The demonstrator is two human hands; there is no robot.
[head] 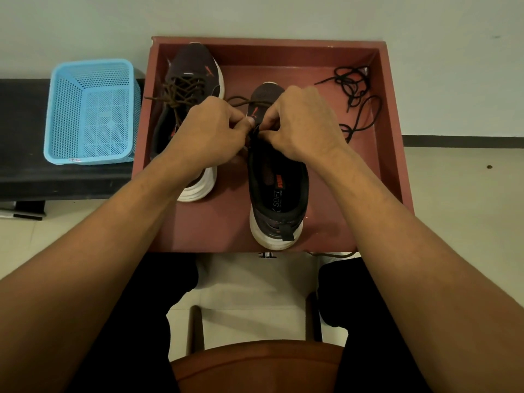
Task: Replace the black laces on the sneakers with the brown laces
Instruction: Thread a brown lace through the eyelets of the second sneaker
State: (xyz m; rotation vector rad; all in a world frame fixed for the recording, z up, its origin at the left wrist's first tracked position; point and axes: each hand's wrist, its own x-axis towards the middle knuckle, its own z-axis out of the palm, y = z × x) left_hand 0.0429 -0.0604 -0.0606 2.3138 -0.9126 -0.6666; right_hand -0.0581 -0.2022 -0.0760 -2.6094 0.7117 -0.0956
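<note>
Head camera looks down at a red tray (215,228) with two dark sneakers in it. The far sneaker (195,69) lies on the left of the tray, tipped on its side, and has brown laces (183,90) through its holes. The near sneaker (278,199) stands in the middle of the tray with its heel toward the person.

Both hands are at the front of its opening, close together. The left hand (207,131) has its fingers curled and pinches a brown lace (241,102) with its thumb. The lace loops over the toe of the near sneaker. The right hand (303,123) has its fingers curled too and pinches the same lace by the tongue.

A messy pile of black laces (354,83) lies loose in the far right corner of the tray, well apart from the sneakers.

A blue basket (93,109) sits on a black desk (22,137) just beside the tray, on the left.
</note>
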